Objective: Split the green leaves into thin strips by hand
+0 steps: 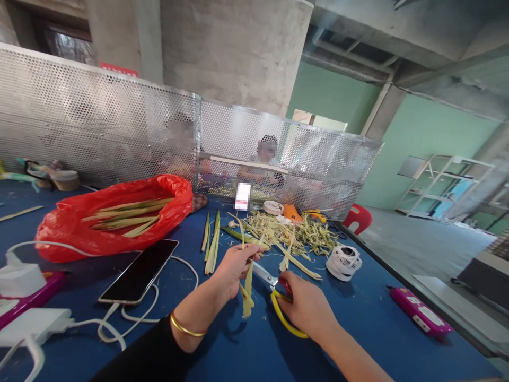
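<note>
My left hand point(234, 265) pinches a pale yellow-green leaf strip point(248, 297), which hangs below the fingers and pokes up above them. In my right hand point(304, 302) is a pair of scissors point(274, 292) with yellow and red handles. Their metal blades point up and left, reaching close to the leaf strip beside my left fingers; whether they touch it I cannot tell. Just beyond both hands lies a heap of leaf scraps point(274, 231). Several long leaves point(212, 244) rest on the blue table point(222, 350) left of that heap.
A red plastic bag point(115, 244) holds more leaves at left. Nearer are a phone point(139, 270) with a white cable, and white chargers point(35, 323). A white tape roll point(344, 262) and a magenta power strip point(419, 312) lie right. Behind a perforated metal screen point(242, 127) sit two people.
</note>
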{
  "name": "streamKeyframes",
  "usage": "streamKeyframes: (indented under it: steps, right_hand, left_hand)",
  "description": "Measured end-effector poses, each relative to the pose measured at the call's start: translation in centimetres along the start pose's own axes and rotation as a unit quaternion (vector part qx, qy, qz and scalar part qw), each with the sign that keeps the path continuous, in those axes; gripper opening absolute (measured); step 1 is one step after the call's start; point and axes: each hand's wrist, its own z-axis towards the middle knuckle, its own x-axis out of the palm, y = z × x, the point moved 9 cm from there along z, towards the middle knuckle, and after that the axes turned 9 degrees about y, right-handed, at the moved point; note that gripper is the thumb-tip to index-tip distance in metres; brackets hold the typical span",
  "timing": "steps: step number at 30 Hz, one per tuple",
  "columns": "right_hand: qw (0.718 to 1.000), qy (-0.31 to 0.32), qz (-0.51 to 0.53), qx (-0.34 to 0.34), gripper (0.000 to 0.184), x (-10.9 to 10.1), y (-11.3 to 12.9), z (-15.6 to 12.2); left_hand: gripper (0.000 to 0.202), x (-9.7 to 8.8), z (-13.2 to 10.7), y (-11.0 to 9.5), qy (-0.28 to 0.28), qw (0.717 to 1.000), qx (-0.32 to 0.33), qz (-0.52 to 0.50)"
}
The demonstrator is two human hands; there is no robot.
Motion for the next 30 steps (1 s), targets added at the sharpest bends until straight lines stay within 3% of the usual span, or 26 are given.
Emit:
streamKeyframes:
  steps: [3, 5, 7, 9, 11, 13, 15, 18, 21, 27, 30]
  right_hand:
    - [0.997, -0.003, 0.01, -0.071, 0.019, -1.1, 1.9, 0.5]
    - [0.986, -0.018, 0.139, -0.085, 0.019, -2.5, 2.2, 1.4]
    - [0.936, -0.035, 0.343, -0.063, 0.025, -3.4, 1.6, 2.7]
    - [0.858, -0.029, 0.511, -0.047, 0.027, -3.2, 1.5, 4.1]
    - [0.799, -0.007, 0.599, -0.057, 0.024, -2.6, 2.2, 5.4]
    - [0.768, -0.011, 0.636, -0.067, 0.025, -2.5, 2.6, 6.4]
    - [0.758, -0.04, 0.648, -0.068, 0.025, -2.9, 2.5, 7.2]
    - [0.765, -0.06, 0.637, -0.082, 0.025, -3.8, 2.6, 8.0]
    - [0.768, -0.046, 0.632, -0.094, 0.023, -4.2, 3.0, 8.1]
    - [0.732, 0.013, 0.675, -0.088, 0.024, -3.2, 2.9, 7.5]
    - [0.735, 0.035, 0.668, -0.112, 0.019, -3.2, 3.2, 7.3]
  left_hand:
    - [0.028, 0.5, 0.0, 0.3, 0.017, 1.0, -0.004, 0.011]
    - [0.027, 1.2, 0.0, 0.6, 0.044, 0.999, -0.005, 0.004]
    - [0.027, 1.9, -0.2, 0.9, 0.071, 0.997, -0.008, -0.003]
    - [0.027, 2.5, -0.3, 1.2, 0.09, 0.996, -0.015, -0.003]
    - [0.03, 2.8, -0.4, 1.4, 0.099, 0.995, -0.018, -0.006]
    - [0.034, 3.0, -0.3, 1.3, 0.107, 0.994, -0.015, -0.008]
    - [0.039, 3.2, -0.4, 1.2, 0.111, 0.994, -0.019, 0.004]
    - [0.046, 3.5, -0.7, 1.5, 0.124, 0.99, -0.05, 0.052]
    - [0.046, 4.1, -1.1, 2.0, 0.154, 0.981, -0.079, 0.086]
    - [0.047, 4.5, -1.0, 3.5, 0.193, 0.971, -0.12, 0.079]
    - [0.048, 4.7, -1.1, 4.0, 0.203, 0.965, -0.139, 0.089]
